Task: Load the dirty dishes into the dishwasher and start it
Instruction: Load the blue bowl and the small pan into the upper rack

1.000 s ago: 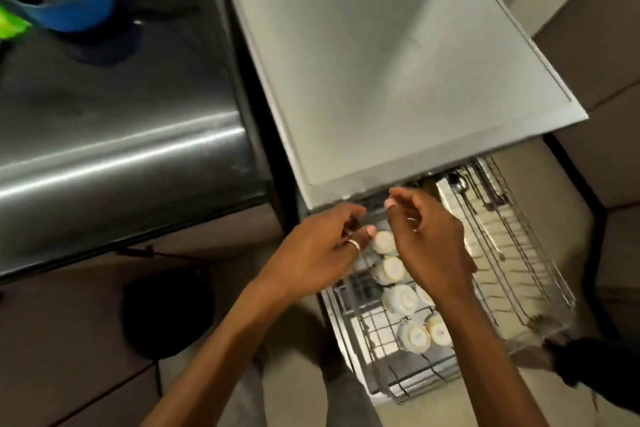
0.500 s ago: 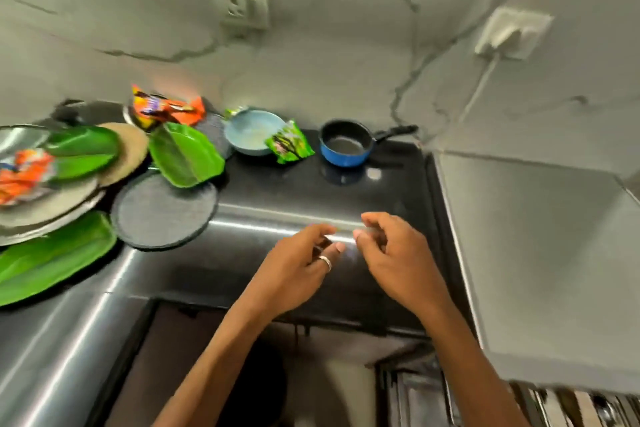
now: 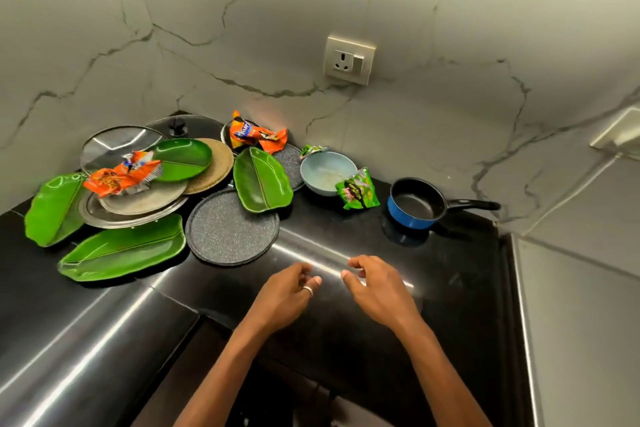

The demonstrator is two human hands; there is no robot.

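View from above of a dark, glossy surface (image 3: pixel 346 229) in a corner of pale marble wall. Low in the middle, at 6 o'clock, two hands hover just over the surface, close together but not touching. The left hand (image 3: pixel 289 293), which wears a ring, and the right hand (image 3: pixel 379 289) both have loosely curled fingers and hold nothing.

Heaped at 10 o'clock from the hands, all on the surface:
- A speckled grey plate (image 3: pixel 230 230) lies nearest.
- A long green leaf plate (image 3: pixel 123 251) lies just beside it at 9 o'clock.
- A second leaf plate (image 3: pixel 261 180) overlaps its far rim.
- A stack of round metal plates (image 3: pixel 138 204) sits further left, with a crumpled orange wrapper (image 3: pixel 121 175) on top.

At 12 o'clock from the hands stands a pale blue bowl (image 3: pixel 327 172) with a green wrapper (image 3: pixel 358 192) against its rim. At 1 o'clock sits a blue saucepan (image 3: pixel 414 206), upright, its handle pointing to 3 o'clock. A wall socket (image 3: pixel 349 61) is mounted high at 12 o'clock.
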